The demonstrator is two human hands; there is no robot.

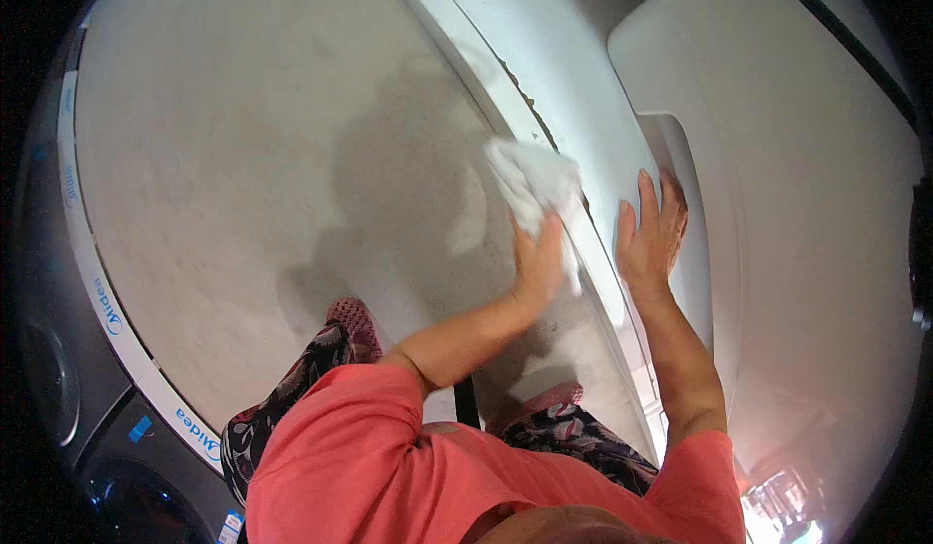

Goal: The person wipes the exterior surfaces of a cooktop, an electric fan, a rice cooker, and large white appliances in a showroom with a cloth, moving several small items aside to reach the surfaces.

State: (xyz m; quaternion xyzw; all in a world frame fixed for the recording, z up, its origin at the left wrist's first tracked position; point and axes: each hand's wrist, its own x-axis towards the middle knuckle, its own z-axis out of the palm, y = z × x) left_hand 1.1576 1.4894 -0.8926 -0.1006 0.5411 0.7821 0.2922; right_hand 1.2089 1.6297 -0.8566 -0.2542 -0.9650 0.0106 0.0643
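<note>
A crumpled white cloth (536,176) is gripped in my left hand (538,263), lying over the edge of a white ledge (503,92). Slight blur shows on this hand and the cloth. To the right, my right hand (652,242) holds nothing; its fingers are apart and it rests near the recess at the side of a large glossy white appliance (816,180). A dark, uneven line of chipping or dirt runs along a seam in the ledge, passing close to the cloth.
Dark front-loading machines (44,311) stand at the left behind a white strip (109,303) marked Midea. Between them and the ledge lies a grey floor (255,143) with my shadow on it. Pink woven shoes (353,325) are on my feet. A black strap-like band (838,34) crosses the appliance.
</note>
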